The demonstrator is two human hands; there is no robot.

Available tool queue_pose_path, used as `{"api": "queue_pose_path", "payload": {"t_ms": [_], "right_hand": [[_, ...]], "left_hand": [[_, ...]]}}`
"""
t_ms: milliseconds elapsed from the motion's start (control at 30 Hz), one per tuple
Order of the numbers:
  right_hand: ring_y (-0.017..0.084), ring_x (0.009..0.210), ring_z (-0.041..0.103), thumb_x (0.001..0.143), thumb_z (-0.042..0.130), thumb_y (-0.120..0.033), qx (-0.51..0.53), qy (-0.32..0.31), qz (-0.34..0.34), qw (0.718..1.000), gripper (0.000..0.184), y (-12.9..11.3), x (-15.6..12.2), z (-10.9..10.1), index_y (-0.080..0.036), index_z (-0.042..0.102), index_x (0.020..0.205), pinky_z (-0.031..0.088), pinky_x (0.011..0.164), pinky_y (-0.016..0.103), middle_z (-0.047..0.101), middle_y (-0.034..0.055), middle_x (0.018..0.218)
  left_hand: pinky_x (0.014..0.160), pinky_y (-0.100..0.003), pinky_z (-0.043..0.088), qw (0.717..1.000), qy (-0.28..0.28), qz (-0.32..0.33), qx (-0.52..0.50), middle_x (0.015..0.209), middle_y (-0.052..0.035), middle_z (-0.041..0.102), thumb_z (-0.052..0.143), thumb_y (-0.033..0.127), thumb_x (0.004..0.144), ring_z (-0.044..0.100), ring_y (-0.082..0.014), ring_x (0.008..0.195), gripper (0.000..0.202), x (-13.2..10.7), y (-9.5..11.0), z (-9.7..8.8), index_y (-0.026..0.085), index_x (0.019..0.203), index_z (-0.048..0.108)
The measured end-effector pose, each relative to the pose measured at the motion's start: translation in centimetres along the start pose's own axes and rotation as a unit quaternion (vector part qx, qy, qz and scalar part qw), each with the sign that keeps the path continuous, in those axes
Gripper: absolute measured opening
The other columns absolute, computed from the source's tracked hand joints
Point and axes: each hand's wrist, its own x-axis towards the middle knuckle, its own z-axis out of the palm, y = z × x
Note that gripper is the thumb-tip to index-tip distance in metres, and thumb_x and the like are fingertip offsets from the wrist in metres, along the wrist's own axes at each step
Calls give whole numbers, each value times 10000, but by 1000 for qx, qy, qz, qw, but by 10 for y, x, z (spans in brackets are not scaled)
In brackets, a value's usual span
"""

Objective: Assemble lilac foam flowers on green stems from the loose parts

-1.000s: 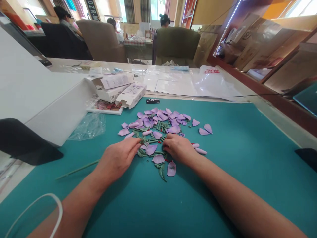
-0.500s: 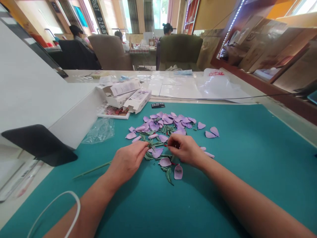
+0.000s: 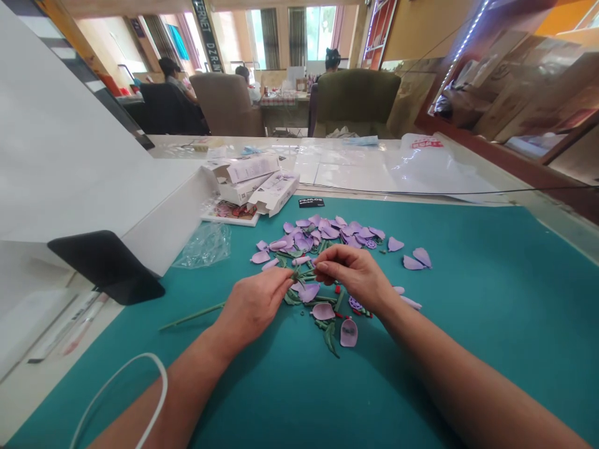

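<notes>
Pinching a green sprig [image 3: 299, 275] between thumb and fingers, the left hand [image 3: 256, 303] meets the right hand [image 3: 354, 274] over the near side of a heap of purple petals [image 3: 334, 231] on the green mat [image 3: 444, 362]. The right hand has its thumb and finger closed at the other end of this sprig; whether a smaller piece is also between them, I cannot tell. A long stem [image 3: 191, 317] extends out behind the left hand, and it is not clear if it joins the sprig. In my judgement, the grip is narrow, so an uneven push could make the sprig turn or slip. A small part falling there would be difficult to find among the green rods [image 3: 339, 300] of similar colour. Lowering the right wrist carelessly could also sweep away the purple wheel [image 3: 355, 303] just beside it.
</notes>
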Motion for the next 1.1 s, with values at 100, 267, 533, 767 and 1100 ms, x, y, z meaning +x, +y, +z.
{"api": "queue_pose_path", "payload": {"t_ms": [100, 267, 533, 767, 1100], "right_hand": [[107, 574, 582, 712, 686, -319, -4, -5, 9, 1000, 150, 2, -1, 0, -179, 652, 753, 496, 566, 268, 640, -17, 629], [112, 585, 596, 708, 681, -305, -5, 5, 1, 1000, 133, 5, -2, 1, -180, 649, 738, 501, 565, 260, 642, -17, 617], [117, 596, 591, 766, 622, -259, -100, 41, -59, 992, 65, 11, -6, 4, -199, 648, 757, 494, 576, 258, 664, -14, 662], [125, 617, 622, 793, 590, -236, -118, 46, -80, 989, 66, 17, -7, 7, -200, 641, 774, 503, 597, 263, 678, -10, 671], [142, 680, 657, 806, 620, -362, -6, 25, -20, 999, 207, 10, -5, 2, -186, 706, 872, 539, 638, 285, 692, 16, 713]], "left_hand": [[699, -270, 498, 1000, -5, -1, -2, 922, -53, 714, 355, 294, 958, 669, -186, 827, 301, 0, 1, 0, 187, 997, 634], [699, -275, 494, 1000, -11, -2, 0, 925, -55, 713, 353, 295, 961, 668, -192, 834, 301, 0, 2, 0, 181, 1003, 629], [688, -262, 491, 1000, -10, 6, 9, 933, -53, 717, 351, 284, 959, 668, -179, 812, 297, -1, 2, 0, 191, 1008, 629], [679, -259, 486, 1000, -7, -5, -2, 919, -51, 722, 346, 285, 964, 671, -179, 807, 303, -2, 5, 4, 189, 986, 632], [658, -258, 471, 1000, 2, -12, 2, 889, -44, 720, 351, 282, 967, 667, -180, 790, 297, -1, 5, 4, 193, 949, 634]]}}
